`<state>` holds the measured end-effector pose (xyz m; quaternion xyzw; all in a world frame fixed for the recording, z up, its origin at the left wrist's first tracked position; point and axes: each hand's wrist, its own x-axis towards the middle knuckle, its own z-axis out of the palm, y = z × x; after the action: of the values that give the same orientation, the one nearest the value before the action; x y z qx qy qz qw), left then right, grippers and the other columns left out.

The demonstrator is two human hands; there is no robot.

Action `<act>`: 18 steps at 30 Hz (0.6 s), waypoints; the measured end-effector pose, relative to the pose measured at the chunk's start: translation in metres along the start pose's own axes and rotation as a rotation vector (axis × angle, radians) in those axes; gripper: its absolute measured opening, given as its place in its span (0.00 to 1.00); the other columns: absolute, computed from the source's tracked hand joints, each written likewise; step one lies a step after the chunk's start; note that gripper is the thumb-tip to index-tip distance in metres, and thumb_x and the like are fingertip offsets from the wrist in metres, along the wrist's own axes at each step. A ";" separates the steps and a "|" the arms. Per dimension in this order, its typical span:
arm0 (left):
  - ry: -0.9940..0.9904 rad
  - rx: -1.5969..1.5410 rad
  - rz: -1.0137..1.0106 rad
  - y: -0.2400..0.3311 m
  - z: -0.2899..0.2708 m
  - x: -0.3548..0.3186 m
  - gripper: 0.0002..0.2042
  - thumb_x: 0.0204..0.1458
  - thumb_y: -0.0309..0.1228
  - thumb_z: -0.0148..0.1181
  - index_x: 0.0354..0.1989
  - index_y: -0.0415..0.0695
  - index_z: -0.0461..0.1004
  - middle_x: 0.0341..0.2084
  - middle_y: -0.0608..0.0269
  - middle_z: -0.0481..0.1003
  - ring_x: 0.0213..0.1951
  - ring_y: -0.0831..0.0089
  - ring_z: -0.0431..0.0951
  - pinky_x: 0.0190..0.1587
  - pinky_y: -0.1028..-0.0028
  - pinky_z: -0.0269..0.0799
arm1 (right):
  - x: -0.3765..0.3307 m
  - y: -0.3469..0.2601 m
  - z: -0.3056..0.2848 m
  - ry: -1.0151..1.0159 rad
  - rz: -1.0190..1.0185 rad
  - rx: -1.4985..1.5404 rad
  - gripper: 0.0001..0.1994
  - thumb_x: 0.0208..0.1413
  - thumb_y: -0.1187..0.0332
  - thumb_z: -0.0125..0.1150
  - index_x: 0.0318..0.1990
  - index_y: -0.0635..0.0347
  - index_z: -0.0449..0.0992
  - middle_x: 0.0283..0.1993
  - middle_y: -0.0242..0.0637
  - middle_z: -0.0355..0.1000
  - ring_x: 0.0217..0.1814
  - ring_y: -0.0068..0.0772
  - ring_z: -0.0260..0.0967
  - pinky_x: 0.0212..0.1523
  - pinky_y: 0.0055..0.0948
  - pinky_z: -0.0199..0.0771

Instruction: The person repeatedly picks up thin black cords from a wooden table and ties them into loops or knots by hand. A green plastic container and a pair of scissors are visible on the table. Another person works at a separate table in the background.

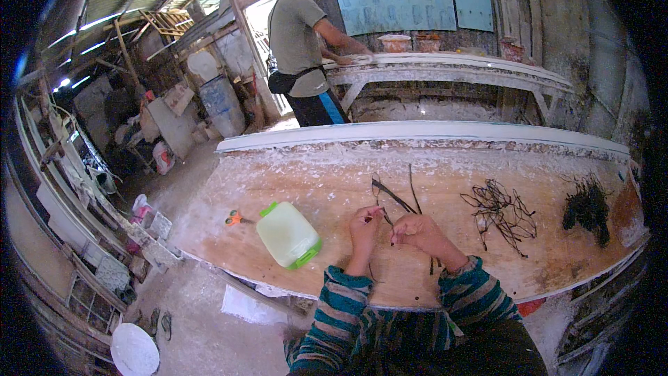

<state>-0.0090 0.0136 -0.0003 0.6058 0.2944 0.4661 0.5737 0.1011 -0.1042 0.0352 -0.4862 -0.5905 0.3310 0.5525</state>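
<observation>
Wood-faced tabletop spreads in front of you, its surface smeared with white residue. Beyond it, a long white bench; a co-worker in a grey-green shirt stands there, arms reaching over it. A long white length of board runs along the far edge of your tabletop.

Left of your hands: pale container with green end clips, set at a slant. To your right, a loose tangle of dark strands; farther right, a denser dark clump.

Your right hand: fingers curled, thumb near them; you can't tell from here whether that grip holds anything. Your left hand: grip pinched nearly closed on a thin dark strand, which shows between your two hands, above the tabletop. Dark strips lie just beyond your fingers. Orange-handled scissors rest left of the container.
</observation>
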 end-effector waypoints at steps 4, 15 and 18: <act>-0.174 0.043 0.032 0.008 0.001 -0.005 0.05 0.47 0.24 0.56 0.32 0.38 0.73 0.24 0.70 0.72 0.27 0.82 0.68 0.34 0.82 0.63 | 0.007 0.018 -0.013 0.362 -0.031 -0.173 0.04 0.42 0.80 0.58 0.23 0.62 0.70 0.24 0.29 0.67 0.27 0.20 0.61 0.29 0.20 0.62; -0.971 -0.155 -0.121 0.018 0.007 -0.020 0.06 0.47 0.30 0.57 0.30 0.44 0.70 0.27 0.74 0.68 0.33 0.82 0.66 0.36 0.79 0.64 | 0.012 0.040 -0.037 0.825 -0.112 -0.554 0.04 0.43 0.77 0.55 0.29 0.60 0.73 0.26 0.38 0.67 0.28 0.34 0.64 0.31 0.29 0.65; -0.780 -0.099 -0.074 -0.001 0.004 -0.011 0.06 0.45 0.29 0.59 0.29 0.42 0.70 0.23 0.74 0.68 0.27 0.84 0.65 0.31 0.81 0.62 | 0.014 0.040 -0.034 0.799 -0.054 -0.557 0.05 0.43 0.75 0.56 0.30 0.59 0.74 0.28 0.41 0.68 0.31 0.40 0.66 0.34 0.32 0.65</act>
<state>-0.0097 0.0021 -0.0034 0.6980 0.0531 0.1935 0.6874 0.1433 -0.0837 0.0089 -0.6890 -0.4107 -0.0668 0.5934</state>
